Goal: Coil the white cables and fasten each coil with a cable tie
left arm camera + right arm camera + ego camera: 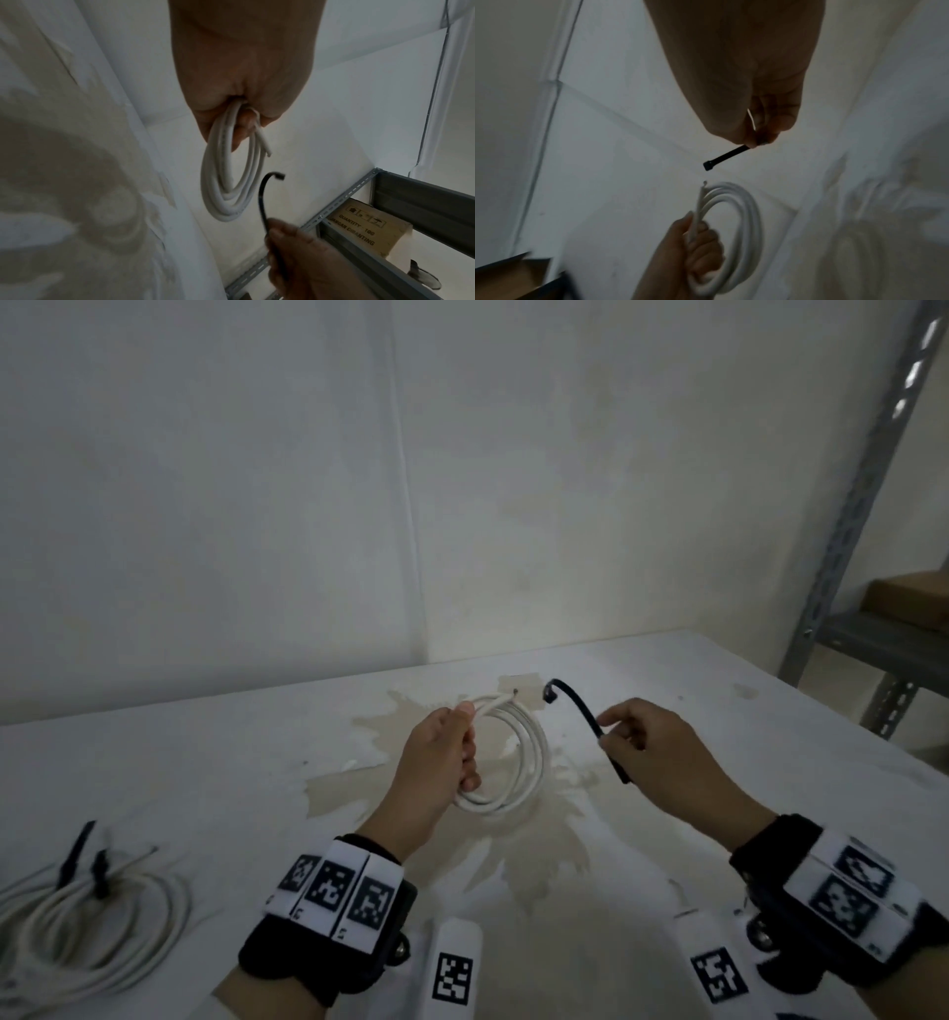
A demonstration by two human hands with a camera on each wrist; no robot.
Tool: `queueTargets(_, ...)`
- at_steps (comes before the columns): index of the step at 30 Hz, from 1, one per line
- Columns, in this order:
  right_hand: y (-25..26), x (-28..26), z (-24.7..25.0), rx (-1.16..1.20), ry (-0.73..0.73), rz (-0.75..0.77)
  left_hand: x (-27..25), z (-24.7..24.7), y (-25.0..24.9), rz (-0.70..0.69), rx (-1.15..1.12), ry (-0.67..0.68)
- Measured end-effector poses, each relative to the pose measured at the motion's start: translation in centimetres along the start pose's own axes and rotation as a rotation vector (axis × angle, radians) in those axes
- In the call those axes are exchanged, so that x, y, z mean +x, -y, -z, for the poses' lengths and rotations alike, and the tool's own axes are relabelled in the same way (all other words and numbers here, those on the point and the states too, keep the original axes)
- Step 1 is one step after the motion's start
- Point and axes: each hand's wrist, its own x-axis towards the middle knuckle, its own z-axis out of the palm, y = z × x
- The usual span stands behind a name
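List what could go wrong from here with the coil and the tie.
1. The left hand grips the coil at one side only, and a cable end sticks out free; the loops could spring apart before they are tied.
2. The right hand pinches the tie partway along, so its curved head end may wobble and miss while threading round the coil.

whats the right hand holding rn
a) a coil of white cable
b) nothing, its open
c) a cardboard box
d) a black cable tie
d: the right hand pinches a black cable tie in its fingers, the tie's head end curving up free, while the left hand grips the coil of white cable; tie and coil are apart.
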Motion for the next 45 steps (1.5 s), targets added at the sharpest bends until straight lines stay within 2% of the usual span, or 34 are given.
queueTargets(4,3.7,-1.2,-3.0,0.083,0.079,0.11,-0.5,2.2,-0.2,-0.034,0.021,-0.091)
queueTargets(12,6.6,-2.3,-7.3,0.121,0.243,0.09,-1.6,6.0,-0.5,-0.17,0.127,-0.233)
queueTargets(15,7.4,-2.2,-8.5,0.1,0.285,0.041,-1.8,6.7,-0.4,-0.207,0.159,-0.268)
queueTargets(18,8.2,-2.0,-9.5,0.127,0.26,-0.022,-2.3,6.8,-0.2,-0.274,0.209,-0.25)
queueTargets(22,9.4,-1.8,-10.5,0.179,0.175,-0.02,-3.3,6.5,0.1,-0.421,0.371,-0.21)
queueTargets(24,9.8,-1.6,-10.9,0.239,0.136,-0.037,-3.7,6.3,0.3,-0.451,0.404,-0.188)
queueTargets(27,10.2,-1.8,-11.0,0.344,0.132,-0.066,-3.5,6.9,0.4,-0.408,0.375,-0.187)
queueTargets(32,10.5,-2.8,-10.4,0.529,0.188,-0.055,-2.7,8.5,-0.1,-0.256,0.208,-0.239)
queueTargets(41,11.1,-3.8,-9.8,0.552,0.273,0.057,-2.6,8.0,-0.7,-0.232,0.042,-0.207)
queueTargets(45,10.7,-4.1,-9.1,0.636,0.392,0.062,-2.6,7.9,-0.9,-0.175,-0.035,-0.203)
